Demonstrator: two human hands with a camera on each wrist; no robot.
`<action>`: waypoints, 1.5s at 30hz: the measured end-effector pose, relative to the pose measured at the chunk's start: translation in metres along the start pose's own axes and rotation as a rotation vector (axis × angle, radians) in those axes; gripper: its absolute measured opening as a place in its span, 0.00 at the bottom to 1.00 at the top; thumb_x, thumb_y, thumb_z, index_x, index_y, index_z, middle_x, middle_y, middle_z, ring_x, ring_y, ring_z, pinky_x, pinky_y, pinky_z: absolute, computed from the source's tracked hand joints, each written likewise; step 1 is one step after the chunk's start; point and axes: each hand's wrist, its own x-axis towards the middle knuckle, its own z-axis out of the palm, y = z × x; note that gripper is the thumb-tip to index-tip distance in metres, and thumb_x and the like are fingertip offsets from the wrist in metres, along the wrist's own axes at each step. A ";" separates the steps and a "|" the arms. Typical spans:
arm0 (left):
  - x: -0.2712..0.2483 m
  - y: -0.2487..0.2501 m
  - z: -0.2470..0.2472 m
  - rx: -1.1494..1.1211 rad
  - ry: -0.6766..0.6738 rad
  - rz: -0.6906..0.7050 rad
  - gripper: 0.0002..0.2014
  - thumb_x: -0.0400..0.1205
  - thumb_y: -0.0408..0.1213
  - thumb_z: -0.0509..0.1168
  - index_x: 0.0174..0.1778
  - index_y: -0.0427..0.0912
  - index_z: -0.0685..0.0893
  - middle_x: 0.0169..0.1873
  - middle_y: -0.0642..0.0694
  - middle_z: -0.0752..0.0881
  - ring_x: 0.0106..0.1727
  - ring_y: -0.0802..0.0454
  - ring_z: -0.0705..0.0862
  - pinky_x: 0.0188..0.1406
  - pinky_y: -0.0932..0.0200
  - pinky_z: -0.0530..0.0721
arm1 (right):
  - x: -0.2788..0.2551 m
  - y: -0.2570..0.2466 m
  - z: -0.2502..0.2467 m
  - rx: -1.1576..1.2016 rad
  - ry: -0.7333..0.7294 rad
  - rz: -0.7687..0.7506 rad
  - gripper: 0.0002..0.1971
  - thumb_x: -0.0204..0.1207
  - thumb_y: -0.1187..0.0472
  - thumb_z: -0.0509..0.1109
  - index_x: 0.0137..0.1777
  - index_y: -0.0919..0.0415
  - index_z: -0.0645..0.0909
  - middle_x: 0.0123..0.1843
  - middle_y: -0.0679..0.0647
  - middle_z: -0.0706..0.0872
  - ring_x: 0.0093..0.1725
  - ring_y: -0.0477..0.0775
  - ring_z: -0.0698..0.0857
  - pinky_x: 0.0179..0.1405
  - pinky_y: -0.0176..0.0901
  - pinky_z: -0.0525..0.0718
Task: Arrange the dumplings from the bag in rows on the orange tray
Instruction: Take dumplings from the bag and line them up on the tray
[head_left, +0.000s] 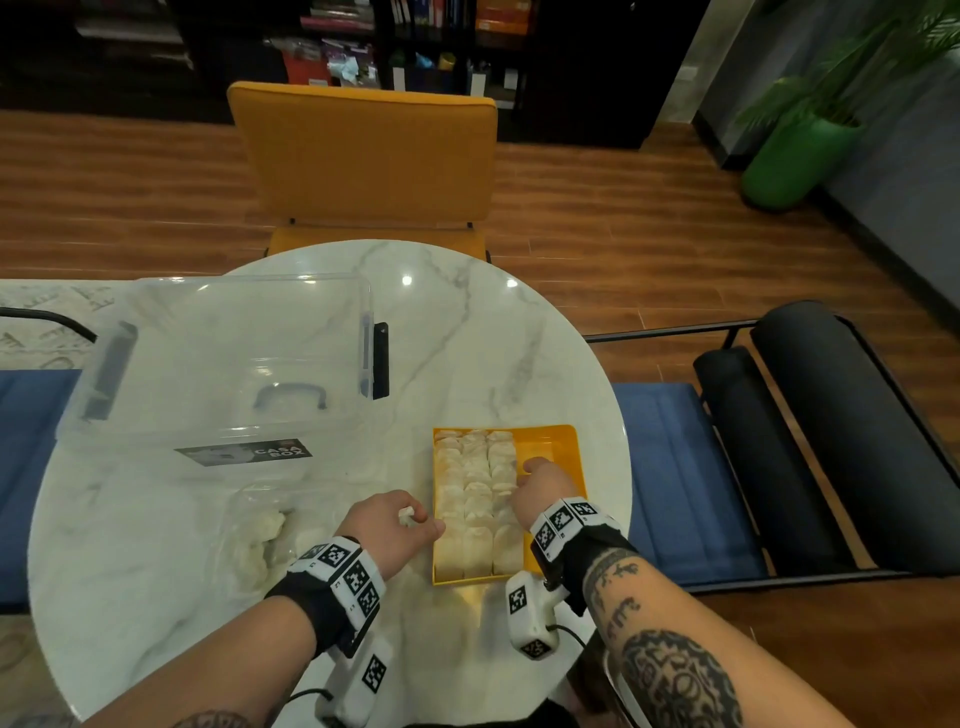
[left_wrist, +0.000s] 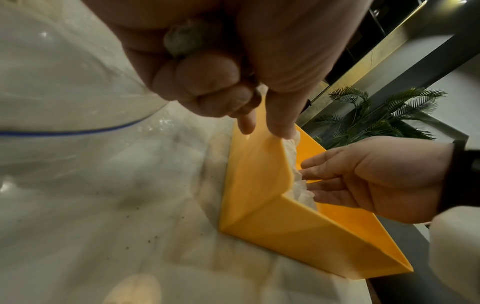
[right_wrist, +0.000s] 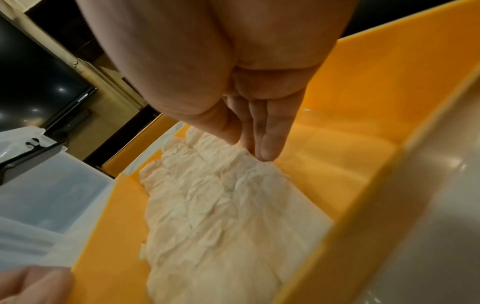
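Note:
The orange tray (head_left: 556, 447) lies on the marble table, with pale dumplings (head_left: 475, 499) in three rows down its left part. My right hand (head_left: 535, 467) reaches into the tray, and its straight fingertips (right_wrist: 265, 152) touch the dumplings (right_wrist: 221, 195) of the right-hand row. My left hand (head_left: 415, 519) sits at the tray's left rim (left_wrist: 259, 185). Its curled fingers hold a dumpling (left_wrist: 182, 41), while its forefinger and thumb touch the rim. The clear bag (head_left: 260, 535) with more dumplings lies to the left of that hand.
A clear lidded storage box (head_left: 223, 364) stands at the back left of the round table (head_left: 467, 322). An orange chair (head_left: 363, 156) is behind the table, and a black-framed seat (head_left: 810, 441) is to its right. The tray's right strip is bare.

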 end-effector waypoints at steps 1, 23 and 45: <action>0.000 0.000 0.000 -0.001 0.000 -0.001 0.12 0.72 0.61 0.72 0.40 0.60 0.81 0.50 0.53 0.86 0.49 0.56 0.82 0.44 0.60 0.75 | 0.000 -0.001 -0.001 -0.006 0.008 -0.001 0.23 0.80 0.69 0.62 0.75 0.60 0.72 0.70 0.58 0.83 0.67 0.61 0.82 0.62 0.46 0.82; -0.020 0.063 -0.019 -0.430 -0.057 0.304 0.26 0.73 0.43 0.76 0.63 0.51 0.73 0.50 0.52 0.87 0.49 0.59 0.88 0.51 0.61 0.85 | -0.075 -0.032 -0.028 0.281 0.000 -0.567 0.16 0.73 0.43 0.76 0.57 0.47 0.86 0.55 0.43 0.86 0.53 0.41 0.84 0.57 0.39 0.83; -0.042 0.089 -0.021 -0.593 0.029 0.399 0.04 0.79 0.40 0.74 0.39 0.53 0.91 0.35 0.55 0.91 0.33 0.66 0.84 0.33 0.65 0.76 | -0.107 -0.023 -0.080 0.233 0.162 -0.668 0.03 0.75 0.52 0.76 0.45 0.41 0.87 0.39 0.43 0.89 0.41 0.39 0.86 0.45 0.35 0.84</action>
